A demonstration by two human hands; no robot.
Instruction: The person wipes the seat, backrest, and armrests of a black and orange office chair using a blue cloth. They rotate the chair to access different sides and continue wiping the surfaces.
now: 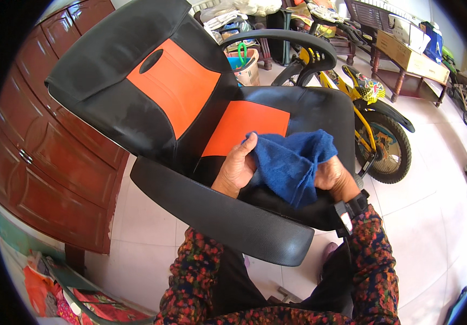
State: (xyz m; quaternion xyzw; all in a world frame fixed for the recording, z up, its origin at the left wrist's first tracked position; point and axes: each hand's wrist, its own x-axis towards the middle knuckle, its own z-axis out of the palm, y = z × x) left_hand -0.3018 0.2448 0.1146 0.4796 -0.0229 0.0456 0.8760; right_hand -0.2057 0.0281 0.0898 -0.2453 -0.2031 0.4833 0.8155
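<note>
A blue cloth (286, 162) hangs in folds between my two hands, above the seat of a black and orange office chair (254, 120). My left hand (239, 164) grips its left edge, thumb on top. At the cloth's right side, my right hand (332, 172) holds it from beneath, its fingers partly hidden by the fabric; a black strap with a small device (346, 215) is around that wrist. The chair's near padded armrest (221, 211) crosses over my left forearm. Its orange-panelled backrest (180, 85) leans to the upper left, and the far armrest (286, 36) arches behind the seat.
Right behind the chair stands a yellow children's bike (363, 126). A bucket (249, 67) sits beyond the seat. Red-brown wooden cabinets (54, 162) line the left side. A wooden table (412, 81) with a cardboard box (410, 59) is at the upper right.
</note>
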